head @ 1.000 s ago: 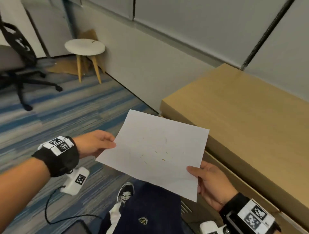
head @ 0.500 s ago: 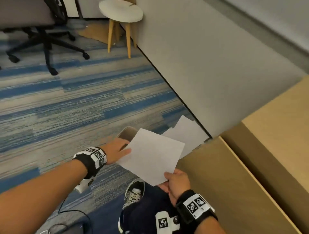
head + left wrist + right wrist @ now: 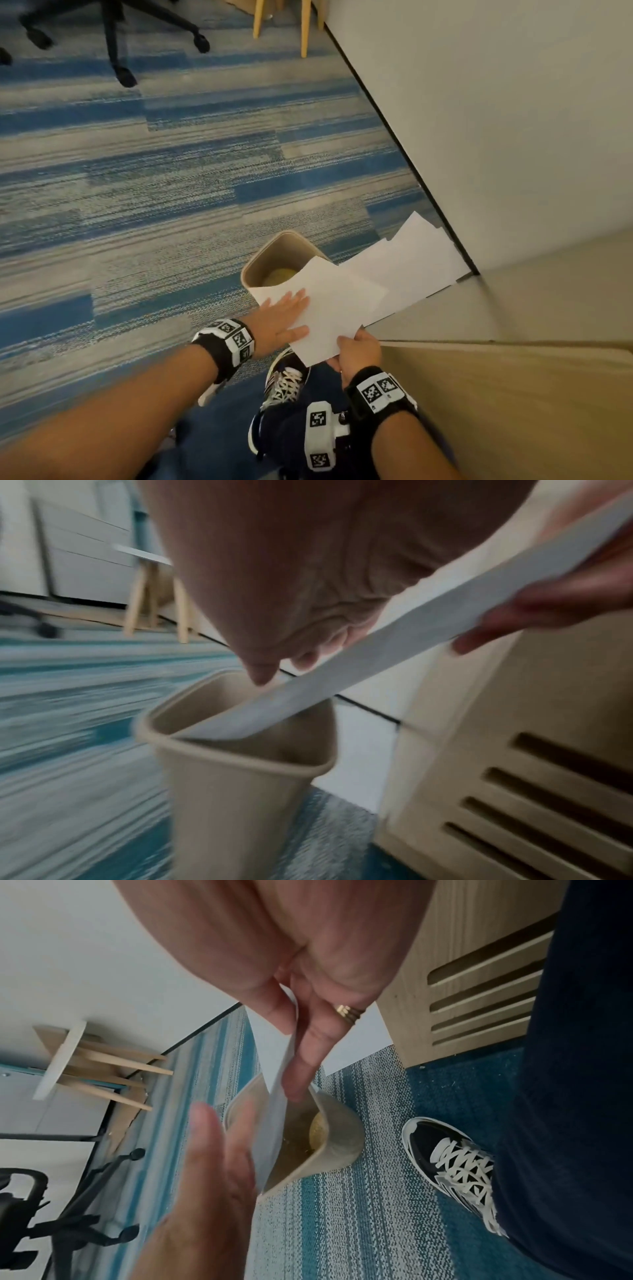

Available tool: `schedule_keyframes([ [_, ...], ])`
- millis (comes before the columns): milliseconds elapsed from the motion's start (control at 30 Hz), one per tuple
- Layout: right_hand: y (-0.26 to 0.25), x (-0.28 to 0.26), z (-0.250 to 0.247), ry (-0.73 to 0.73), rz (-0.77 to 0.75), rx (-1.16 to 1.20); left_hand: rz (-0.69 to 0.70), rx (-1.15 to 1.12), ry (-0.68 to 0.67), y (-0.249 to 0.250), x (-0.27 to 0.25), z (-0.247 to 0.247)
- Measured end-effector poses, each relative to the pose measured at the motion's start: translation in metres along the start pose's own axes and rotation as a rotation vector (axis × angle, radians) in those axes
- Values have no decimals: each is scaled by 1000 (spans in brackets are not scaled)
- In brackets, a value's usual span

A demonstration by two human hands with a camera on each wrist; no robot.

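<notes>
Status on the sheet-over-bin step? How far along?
Done: the white sheet of paper is tilted with its lower edge inside the beige plastic waste bin, which holds something yellowish. In hand: the right hand pinches the sheet's near corner; the left hand lies flat on its top face. Left: the sheet is not yet released, and other white sheets lie on the striped blue carpet by the wall.

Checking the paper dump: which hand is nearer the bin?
Left. The left hand rests flat against the sheet just beside the bin; the right hand pinches the sheet's near corner, farther back.
</notes>
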State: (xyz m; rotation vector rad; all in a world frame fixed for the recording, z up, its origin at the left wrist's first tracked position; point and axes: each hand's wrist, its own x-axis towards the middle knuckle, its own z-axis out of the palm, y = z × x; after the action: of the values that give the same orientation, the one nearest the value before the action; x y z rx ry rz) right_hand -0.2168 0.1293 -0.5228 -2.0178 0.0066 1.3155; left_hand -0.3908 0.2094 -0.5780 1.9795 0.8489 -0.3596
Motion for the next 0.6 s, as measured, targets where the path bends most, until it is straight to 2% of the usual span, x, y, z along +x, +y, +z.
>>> schedule_keyframes([
  [33, 1, 3, 1, -6, -5, -6, 79, 15, -23, 8, 1, 5],
  [67, 1, 4, 2, -14, -7, -12, 97, 39, -51, 10, 3, 10],
  [133, 1, 4, 5, -31, -6, -7, -65, 58, -67, -3, 8, 14],
  [167, 0, 4, 6, -39, -3, 3, -175, 48, -46, -11, 8, 11],
  [200, -1, 3, 7, -46, 0, 15, -223, 20, -16, -15, 9, 8],
  [233, -2, 2, 7, -56, 3, 29, -185, -27, -1, -12, 8, 6],
  [300, -4, -1, 5, -76, 6, 62, 8, -109, -16, 8, 7, 10],
  [333, -5, -2, 5, -82, 5, 79, 53, -98, -50, 17, 6, 10],
  [367, -5, -4, 4, -85, 8, 94, 28, -57, -91, 19, 6, 11],
  [400, -4, -5, 3, -85, 11, 103, -63, -16, -119, 13, 6, 9],
  [467, -2, -6, 1, -74, 11, 96, -239, -17, -50, 4, 6, 1],
  [500, 0, -6, 0, -67, 8, 91, -205, -58, 1, 5, 4, -1],
  [533, 1, -6, -1, -65, 1, 90, -102, -100, 20, 11, 4, 1],
  [600, 3, -6, -2, -78, -13, 94, 77, -95, -44, 29, 2, 7],
])
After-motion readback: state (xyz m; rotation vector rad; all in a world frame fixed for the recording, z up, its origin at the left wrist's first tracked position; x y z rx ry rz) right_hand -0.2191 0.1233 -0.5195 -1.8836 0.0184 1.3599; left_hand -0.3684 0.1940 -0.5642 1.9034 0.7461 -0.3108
